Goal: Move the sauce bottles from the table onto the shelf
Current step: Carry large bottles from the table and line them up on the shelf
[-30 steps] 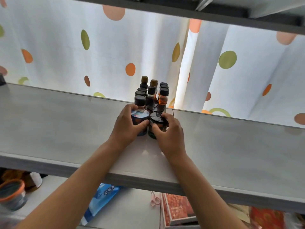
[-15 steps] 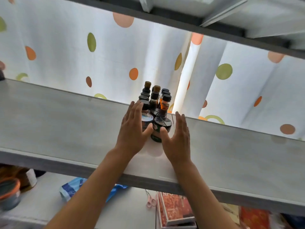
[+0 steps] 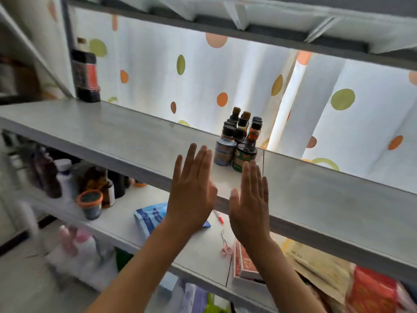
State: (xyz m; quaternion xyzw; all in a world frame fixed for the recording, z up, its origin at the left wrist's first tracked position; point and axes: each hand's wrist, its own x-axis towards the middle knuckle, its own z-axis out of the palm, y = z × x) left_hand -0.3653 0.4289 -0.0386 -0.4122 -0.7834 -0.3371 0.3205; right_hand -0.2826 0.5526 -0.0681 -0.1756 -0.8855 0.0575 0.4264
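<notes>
Bottles [image 3: 239, 141] clustered upright at the shelf's [image 3: 135, 141] back edge, near its middle seam. Left hand [image 3: 191, 190] and right hand [image 3: 249, 202] flat, fingers straight, empty, near the front edge, clear of the bottles. Placing step looks finished; next, probably back to the tabletop for more, if any remain.

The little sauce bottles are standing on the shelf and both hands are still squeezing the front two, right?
Not quite. The head view shows the left hand and right hand open, fingers straight, apart from the bottles and holding nothing. The sauce bottles do stand clustered on the shelf.
</notes>
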